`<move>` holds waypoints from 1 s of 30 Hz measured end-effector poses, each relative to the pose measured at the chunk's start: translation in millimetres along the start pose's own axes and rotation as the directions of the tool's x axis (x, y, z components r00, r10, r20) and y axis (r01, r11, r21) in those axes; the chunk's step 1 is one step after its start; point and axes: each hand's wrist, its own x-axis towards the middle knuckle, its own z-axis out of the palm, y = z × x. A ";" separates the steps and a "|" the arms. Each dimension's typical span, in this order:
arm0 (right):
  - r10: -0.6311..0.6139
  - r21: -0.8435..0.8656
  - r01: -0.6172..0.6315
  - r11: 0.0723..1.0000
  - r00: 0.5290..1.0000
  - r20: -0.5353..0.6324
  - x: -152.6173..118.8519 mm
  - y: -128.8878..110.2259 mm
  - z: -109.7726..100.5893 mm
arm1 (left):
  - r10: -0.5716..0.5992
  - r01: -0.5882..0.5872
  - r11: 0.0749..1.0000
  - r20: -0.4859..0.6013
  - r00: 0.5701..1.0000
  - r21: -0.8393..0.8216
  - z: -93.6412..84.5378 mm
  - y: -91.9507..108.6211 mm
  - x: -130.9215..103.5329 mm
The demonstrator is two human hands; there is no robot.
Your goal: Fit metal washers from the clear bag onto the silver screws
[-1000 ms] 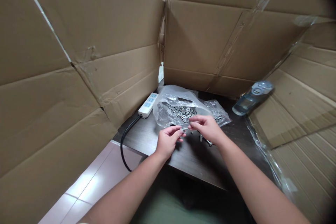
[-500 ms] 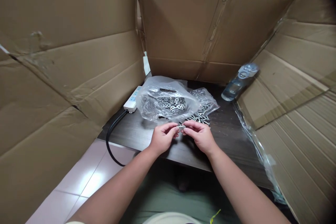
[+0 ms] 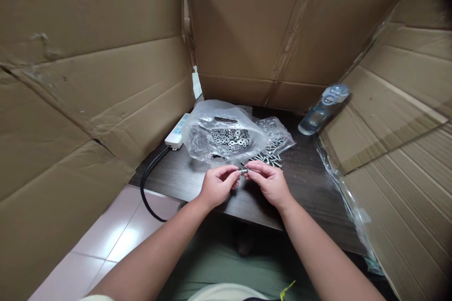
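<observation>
A small metal bolt point(image 3: 242, 171) lies sideways between my two hands, just above the table's near part. My left hand point(image 3: 218, 186) pinches its left end between thumb and fingers. At the other end, the thumb and forefinger of my right hand point(image 3: 270, 182) close on it. Whether a nut or washer sits under those fingertips is too small to tell. Just beyond, a clear plastic bag point(image 3: 197, 136) lies open with many nuts and washers point(image 3: 233, 138) inside. Loose bolts point(image 3: 270, 156) spill from a second clear bag point(image 3: 277, 127) to its right.
A white power strip point(image 3: 176, 134) with a black cable point(image 3: 144, 183) lies at the left of the dark table point(image 3: 303, 188). A water bottle point(image 3: 323, 110) stands tilted at the back right. Cardboard walls point(image 3: 247, 33) enclose the table on the left, back and right.
Both hands stay nearly in place, with the bolt still between them. My fingertips have shifted slightly around it, and the view has moved a little.
</observation>
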 end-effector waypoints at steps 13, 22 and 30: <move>-0.039 -0.061 0.042 0.997 0.998 0.042 -2.0 0.1 2.0 | 0.145 -0.143 0.980 -0.004 0.989 0.142 -2.9 -5.4 -0.2; -0.013 -0.053 0.015 0.998 0.999 0.029 -4.1 1.9 4.9 | 0.352 -0.362 0.897 0.085 0.932 0.252 -6.9 -11.4 2.4; 0.027 -0.084 -0.022 0.996 0.998 0.059 -5.2 0.5 5.2 | 0.534 -0.546 0.763 0.139 0.834 0.346 -8.9 -11.3 2.9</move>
